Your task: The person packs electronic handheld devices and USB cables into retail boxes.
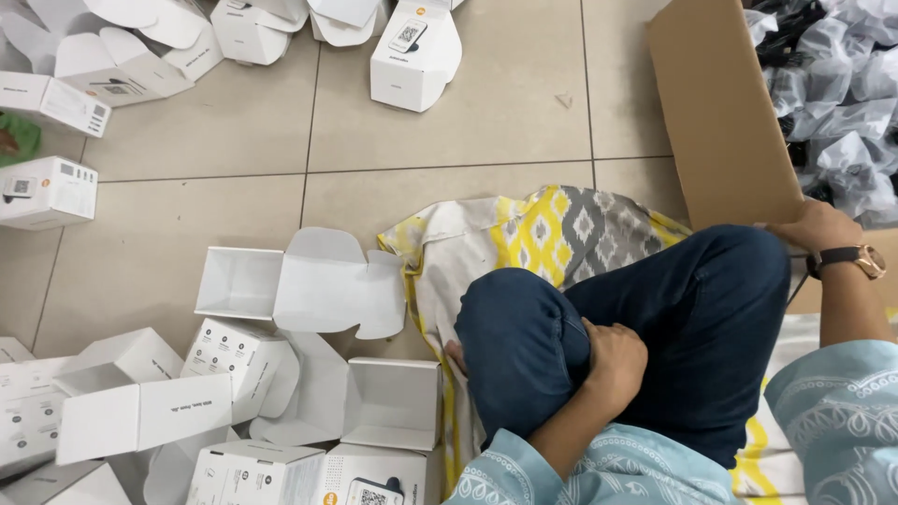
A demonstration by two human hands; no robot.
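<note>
I sit cross-legged on a patterned yellow, grey and white cloth in dark blue jeans. My left hand rests tucked in the bend of my knee, fingers curled, holding nothing. My right hand, with a black-strapped watch on its wrist, lies on the edge of a large brown cardboard box at the right. Open white cartons lie on the tiled floor just left of my knee.
The cardboard box holds several dark items in clear plastic bags. More small white boxes, some open, some shut, are scattered at the lower left, the far left and along the top.
</note>
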